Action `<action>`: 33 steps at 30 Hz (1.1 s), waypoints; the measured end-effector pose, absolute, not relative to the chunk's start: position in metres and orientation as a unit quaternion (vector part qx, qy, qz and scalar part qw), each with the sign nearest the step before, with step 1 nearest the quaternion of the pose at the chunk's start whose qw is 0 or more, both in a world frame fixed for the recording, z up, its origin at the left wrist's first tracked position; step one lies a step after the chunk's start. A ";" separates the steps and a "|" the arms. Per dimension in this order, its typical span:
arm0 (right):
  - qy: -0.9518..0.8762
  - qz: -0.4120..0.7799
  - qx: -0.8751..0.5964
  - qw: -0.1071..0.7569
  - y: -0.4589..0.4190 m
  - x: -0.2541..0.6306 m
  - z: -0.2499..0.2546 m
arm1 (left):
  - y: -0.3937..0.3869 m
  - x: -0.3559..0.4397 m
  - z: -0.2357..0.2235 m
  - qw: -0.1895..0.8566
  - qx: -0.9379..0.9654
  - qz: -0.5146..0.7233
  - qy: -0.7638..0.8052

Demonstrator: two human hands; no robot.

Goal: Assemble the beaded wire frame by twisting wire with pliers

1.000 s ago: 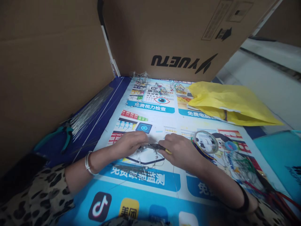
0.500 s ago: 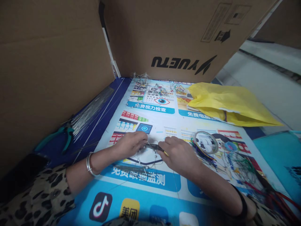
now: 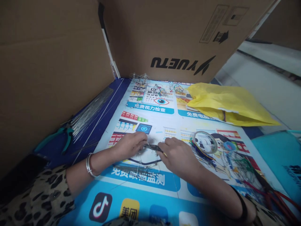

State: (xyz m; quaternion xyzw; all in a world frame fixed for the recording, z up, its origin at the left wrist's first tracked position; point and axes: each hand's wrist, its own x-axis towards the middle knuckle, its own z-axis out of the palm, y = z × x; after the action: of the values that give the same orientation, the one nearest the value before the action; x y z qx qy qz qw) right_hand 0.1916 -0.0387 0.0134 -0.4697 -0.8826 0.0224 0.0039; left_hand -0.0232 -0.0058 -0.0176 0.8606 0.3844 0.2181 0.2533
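Note:
My right hand (image 3: pixel 177 154) is closed around a pair of pliers (image 3: pixel 153 147) with dark jaws and a bit of yellow on the handle. The jaws point left and meet a thin wire piece (image 3: pixel 154 164) with small clear beads along it. My left hand (image 3: pixel 133 144) pinches that beaded wire at the jaw tips; the fingertips partly hide the spot. The wire hangs in a loose loop below both hands, over the printed mat (image 3: pixel 160 122).
Straight wires (image 3: pixel 90 108) and teal-handled pliers (image 3: pixel 60 136) lie left. Tangled beaded wires (image 3: pixel 141 78) sit at the back by a cardboard wall (image 3: pixel 164 34). To the right are a tape roll (image 3: pixel 215 142), coloured wires (image 3: pixel 242 166), red-handled tool (image 3: pixel 277 201) and yellow bag (image 3: pixel 230 100).
Both hands stay nearly in place, with the pliers at the wire. My right hand has turned slightly, and the hanging beaded loop has shifted and swung a little.

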 end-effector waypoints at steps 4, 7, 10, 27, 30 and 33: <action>-0.885 0.044 -0.464 -0.004 -0.035 0.196 0.019 | -0.003 -0.026 -0.020 0.250 0.870 0.230 0.356; -0.886 0.042 -0.461 -0.010 -0.034 0.198 0.021 | 0.000 -0.028 -0.023 0.238 0.883 0.233 0.331; -0.886 0.037 -0.462 -0.022 -0.038 0.197 0.023 | 0.003 -0.028 -0.024 0.228 0.896 0.230 0.305; -0.872 0.021 -0.486 -0.048 -0.046 0.197 0.023 | 0.012 -0.026 -0.014 0.206 0.902 0.217 0.310; -0.870 0.024 -0.490 -0.047 -0.046 0.197 0.024 | 0.010 -0.025 -0.015 0.212 0.890 0.215 0.342; -0.868 0.034 -0.493 -0.043 -0.045 0.198 0.024 | 0.009 -0.024 -0.013 0.229 0.876 0.217 0.365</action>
State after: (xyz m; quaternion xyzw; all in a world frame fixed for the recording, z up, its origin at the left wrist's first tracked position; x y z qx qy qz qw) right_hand 0.1977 -0.0451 0.0245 -0.4927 -0.8685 0.0341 -0.0426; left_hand -0.0244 0.0090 -0.0134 0.8759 0.3649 0.2170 0.2294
